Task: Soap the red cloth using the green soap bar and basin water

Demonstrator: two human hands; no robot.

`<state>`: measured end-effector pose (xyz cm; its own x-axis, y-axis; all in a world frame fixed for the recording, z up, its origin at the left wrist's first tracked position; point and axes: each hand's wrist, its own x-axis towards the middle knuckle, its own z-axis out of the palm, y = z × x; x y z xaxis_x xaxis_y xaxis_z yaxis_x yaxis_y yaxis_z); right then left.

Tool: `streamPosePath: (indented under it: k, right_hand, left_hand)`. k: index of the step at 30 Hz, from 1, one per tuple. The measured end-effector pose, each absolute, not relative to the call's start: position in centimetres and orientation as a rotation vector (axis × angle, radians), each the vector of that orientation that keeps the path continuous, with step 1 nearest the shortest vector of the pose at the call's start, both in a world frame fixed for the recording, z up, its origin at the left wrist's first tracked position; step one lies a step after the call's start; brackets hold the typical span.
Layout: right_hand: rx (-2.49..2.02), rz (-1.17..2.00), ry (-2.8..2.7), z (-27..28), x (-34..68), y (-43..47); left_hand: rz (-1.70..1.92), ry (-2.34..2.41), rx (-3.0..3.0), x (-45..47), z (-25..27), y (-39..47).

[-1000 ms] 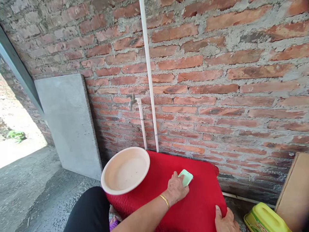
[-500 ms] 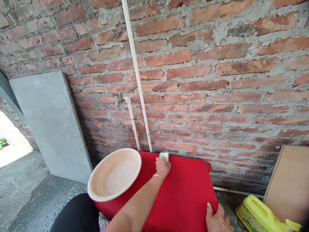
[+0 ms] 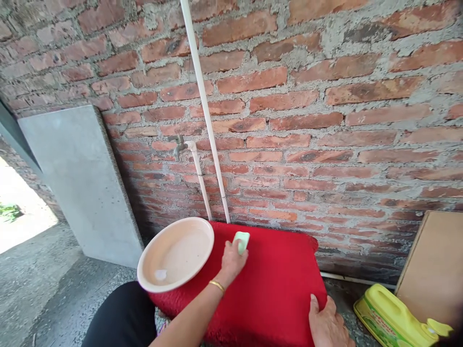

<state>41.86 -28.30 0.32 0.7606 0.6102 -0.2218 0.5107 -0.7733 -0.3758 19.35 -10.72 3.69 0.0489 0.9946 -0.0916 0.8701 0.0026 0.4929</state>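
Note:
My left hand (image 3: 233, 262), with a gold bangle at the wrist, is closed around a pale green bar of soap (image 3: 242, 237). The soap is against the upper middle of a red cloth (image 3: 278, 279), which covers a low flat surface hidden beneath it. Lying on the cloth's right edge, my right hand (image 3: 327, 320) has its fingers extended and holds nothing. To the left of my left hand, a pale peach basin (image 3: 177, 253) sits on the cloth's left side, with a small whitish patch at its bottom.
A brick wall (image 3: 300, 101) rises behind the cloth, with a tap (image 3: 177, 147) and white pipes (image 3: 206, 106). A grey slab (image 3: 83, 188) leans at left. On the right are a yellow jug (image 3: 394, 315) and a brown board (image 3: 434, 260). My dark-trousered knee (image 3: 121, 315) is below the basin.
My left hand has moved toward me and slightly left with the soap, along the cloth. My right hand stays at the cloth's right edge. The view has shifted slightly.

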Motion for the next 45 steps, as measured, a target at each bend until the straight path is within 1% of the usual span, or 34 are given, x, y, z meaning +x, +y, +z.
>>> streamPosePath:
  k: [3, 6, 9, 12, 14, 16, 19, 23, 26, 31, 34, 36, 41, 43, 45]
  right_hand:
    - [-2.653, 0.47, -0.85, 0.3, 41.9, -28.2]
    - [-2.65, 0.454, -0.832, -0.2, 42.2, -28.1]
    - [-2.664, 0.456, -0.833, -0.7, 42.6, -28.0]
    - [-2.661, 0.464, -0.841, -0.8, 42.9, -28.1]
    - [-2.653, 0.457, -0.847, -0.7, 42.9, -28.1]
    - [-2.648, 0.454, -0.85, -0.4, 42.7, -28.2]
    - [-2.648, 0.446, -0.848, 0.0, 42.3, -28.2]
    - [-2.653, 0.419, -0.842, 0.2, 42.1, -28.1]
    - [-2.647, 0.429, -0.837, 0.1, 42.2, -28.1]
    - [-2.664, 0.462, -0.845, 0.1, 42.7, -28.1]
    - [-2.675, 0.446, -0.856, 0.1, 42.7, -28.1]
    - [-2.677, 0.435, -0.866, 0.1, 42.6, -28.0]
    - [-2.678, 0.391, -0.864, -0.2, 42.5, -27.9]
    - [-2.679, 0.392, -0.865, -0.3, 42.6, -27.9]
    - [-2.676, 0.386, -0.864, -0.4, 42.6, -27.9]
  left_hand:
    - [0.399, 2.063, 1.767, 17.0, 4.0, -9.5]
    - [0.373, 2.03, 1.794, 19.5, 3.4, -11.5]
    - [0.263, 1.674, 2.031, 24.2, 2.6, -16.0]
    - [0.146, 1.282, 2.116, 27.0, 2.4, -19.8]
    - [0.144, 1.224, 2.103, 26.4, 2.9, -20.4]
    - [0.209, 1.352, 2.076, 23.9, 3.6, -19.3]
    - [0.324, 1.695, 2.042, 18.7, 4.4, -16.1]
    - [0.301, 1.964, 1.895, 14.9, 4.3, -13.9]
    - [0.256, 1.897, 1.926, 16.6, 3.3, -15.9]
    - [0.093, 1.39, 2.086, 22.8, 1.8, -22.1]
    - [0.114, 1.258, 2.078, 23.2, 2.3, -22.9]
    - [0.174, 1.366, 2.063, 21.3, 2.9, -21.6]
    - [0.233, 1.833, 1.949, 14.5, 3.7, -16.7]
    - [0.221, 1.912, 1.908, 13.4, 3.5, -16.2]
    - [0.197, 1.895, 1.929, 14.1, 3.0, -17.2]
